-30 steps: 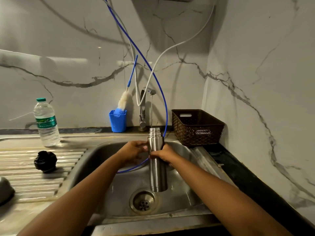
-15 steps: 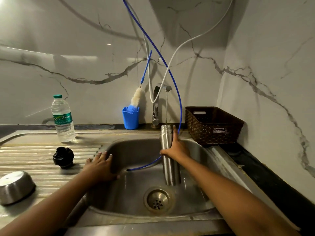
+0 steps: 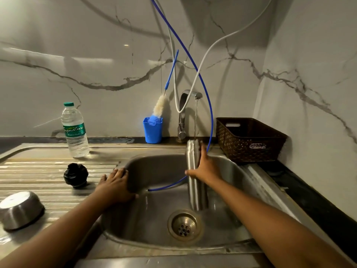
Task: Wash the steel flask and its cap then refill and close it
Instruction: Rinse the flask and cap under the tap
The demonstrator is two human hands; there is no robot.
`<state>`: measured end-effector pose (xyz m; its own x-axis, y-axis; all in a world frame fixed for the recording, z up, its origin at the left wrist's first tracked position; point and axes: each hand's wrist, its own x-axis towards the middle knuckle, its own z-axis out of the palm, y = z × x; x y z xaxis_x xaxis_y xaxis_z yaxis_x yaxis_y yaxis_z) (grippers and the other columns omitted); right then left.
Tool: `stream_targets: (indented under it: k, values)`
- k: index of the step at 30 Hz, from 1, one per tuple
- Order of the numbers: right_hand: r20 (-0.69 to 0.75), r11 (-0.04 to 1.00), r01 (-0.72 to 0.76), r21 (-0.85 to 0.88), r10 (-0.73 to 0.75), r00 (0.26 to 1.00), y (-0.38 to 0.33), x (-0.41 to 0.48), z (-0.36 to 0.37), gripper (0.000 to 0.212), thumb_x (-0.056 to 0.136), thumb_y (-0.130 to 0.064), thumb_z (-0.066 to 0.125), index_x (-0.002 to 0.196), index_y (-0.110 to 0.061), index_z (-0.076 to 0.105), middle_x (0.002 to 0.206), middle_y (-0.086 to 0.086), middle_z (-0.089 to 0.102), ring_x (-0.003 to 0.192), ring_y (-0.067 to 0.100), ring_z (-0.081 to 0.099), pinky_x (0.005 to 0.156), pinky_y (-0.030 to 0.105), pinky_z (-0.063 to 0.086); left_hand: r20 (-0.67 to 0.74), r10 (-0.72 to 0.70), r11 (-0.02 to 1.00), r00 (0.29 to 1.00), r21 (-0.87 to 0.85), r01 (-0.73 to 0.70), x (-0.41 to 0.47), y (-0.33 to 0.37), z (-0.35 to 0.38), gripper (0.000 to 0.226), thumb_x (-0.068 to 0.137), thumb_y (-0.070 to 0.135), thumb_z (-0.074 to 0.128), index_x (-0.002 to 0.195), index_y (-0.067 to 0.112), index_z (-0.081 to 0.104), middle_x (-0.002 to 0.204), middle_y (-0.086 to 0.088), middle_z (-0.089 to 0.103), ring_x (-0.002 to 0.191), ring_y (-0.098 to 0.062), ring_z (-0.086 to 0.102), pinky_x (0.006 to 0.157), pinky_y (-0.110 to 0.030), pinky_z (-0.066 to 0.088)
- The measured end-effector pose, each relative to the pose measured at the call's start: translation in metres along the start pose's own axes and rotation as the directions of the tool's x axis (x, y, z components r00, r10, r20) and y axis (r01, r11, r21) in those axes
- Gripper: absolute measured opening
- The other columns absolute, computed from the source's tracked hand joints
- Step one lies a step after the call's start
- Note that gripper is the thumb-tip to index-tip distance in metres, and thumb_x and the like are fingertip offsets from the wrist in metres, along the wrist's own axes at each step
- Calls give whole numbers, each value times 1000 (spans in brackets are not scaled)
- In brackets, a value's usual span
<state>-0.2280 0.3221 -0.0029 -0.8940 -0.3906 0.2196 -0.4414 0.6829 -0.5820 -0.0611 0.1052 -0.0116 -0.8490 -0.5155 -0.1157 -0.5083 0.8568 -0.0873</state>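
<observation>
My right hand (image 3: 205,169) grips the one steel flask (image 3: 197,194), which stands upright in the sink (image 3: 154,215) under the single tap (image 3: 183,105). My left hand (image 3: 116,185) rests flat on the sink's left rim. One black cap (image 3: 75,176) sits on the bench's drainboard, one upturned steel bowl (image 3: 20,209) at its left edge, one water bottle (image 3: 74,132) behind.

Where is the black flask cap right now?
Head view: the round black cap sits on the ribbed steel draining board, left of the left hand.
</observation>
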Motion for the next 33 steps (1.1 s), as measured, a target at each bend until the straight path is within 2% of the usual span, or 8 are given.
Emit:
stream_targets:
  k: [2, 6, 10, 14, 18, 22, 28, 33]
  values:
    - [51, 999, 4, -37, -2, 999, 3, -4, 0, 124, 71, -32, 79, 143, -38, -22, 140, 19, 39, 116, 32, 51, 94, 42, 47, 2, 3, 1000, 1000, 4, -3, 0, 0, 0, 100, 85, 64, 50, 151, 15, -7, 159, -8, -13, 146, -27, -9, 119, -48, 1]
    - [-144, 993, 76, 92, -62, 988, -8, 12, -15, 124, 69, -37, 79, 144, -35, -19, 139, 16, 42, 115, 33, 53, 94, 44, 47, 2, 11, 1000, 1000, -15, -11, 1, 0, 1, 101, 84, 64, 51, 151, 15, -8, 159, -9, -13, 146, -28, -10, 119, -48, 1]
    - [35, 998, 45, -47, -44, 998, 0, -4, -1, 123, 72, -34, 79, 143, -36, -21, 139, 19, 41, 115, 31, 52, 92, 39, 46, -4, 12, 1000, 1000, -24, -12, 1, -1, 0, 102, 84, 64, 51, 151, 15, -8, 159, -9, -13, 146, -28, -9, 119, -48, 3]
    - [-158, 991, 70, 117, -51, 986, -7, 10, -21, 121, 71, -36, 78, 145, -33, -17, 138, 15, 44, 115, 32, 53, 93, 41, 45, -14, 13, 1000, 1000, -28, -14, 1, 0, 0, 102, 84, 63, 52, 151, 14, -7, 159, -9, -12, 146, -28, -8, 119, -47, 3]
    - [49, 997, 43, -67, -39, 998, 2, -7, -7, 123, 71, -36, 78, 142, -38, -22, 138, 19, 42, 114, 31, 53, 90, 39, 47, -10, 1, 1000, 1000, -30, -2, 1, -1, 1, 102, 84, 63, 52, 151, 14, -7, 159, -9, -12, 146, -28, -8, 119, -46, 3]
    - [-137, 994, 85, -70, -94, 986, -11, 5, -25, 120, 71, -44, 76, 144, -36, -19, 138, 17, 44, 114, 32, 54, 90, 39, 46, -11, -3, 999, 1000, -42, 3, 2, -3, 0, 103, 83, 65, 52, 151, 14, -7, 159, -10, -14, 146, -27, -9, 119, -45, 3]
    - [355, 826, 275, -492, -99, 930, -11, -16, -3, 118, 67, -45, 77, 146, -39, -10, 128, 15, 53, 110, 31, 55, 90, 38, 45, -20, -3, 999, 1000, -35, 2, 1, -4, -1, 98, 86, 60, 52, 151, 15, -7, 159, -9, -13, 147, -26, -8, 118, -44, 4]
    - [538, 573, 517, -636, -151, 829, -21, -32, 13, 111, 67, -45, 77, 147, -38, 0, 121, 12, 56, 106, 27, 55, 80, 34, 39, -18, 11, 1000, 1000, 1, -11, 1, -6, -2, 90, 92, 50, 51, 151, 15, -7, 159, -8, -13, 147, -26, -7, 118, -42, 6]
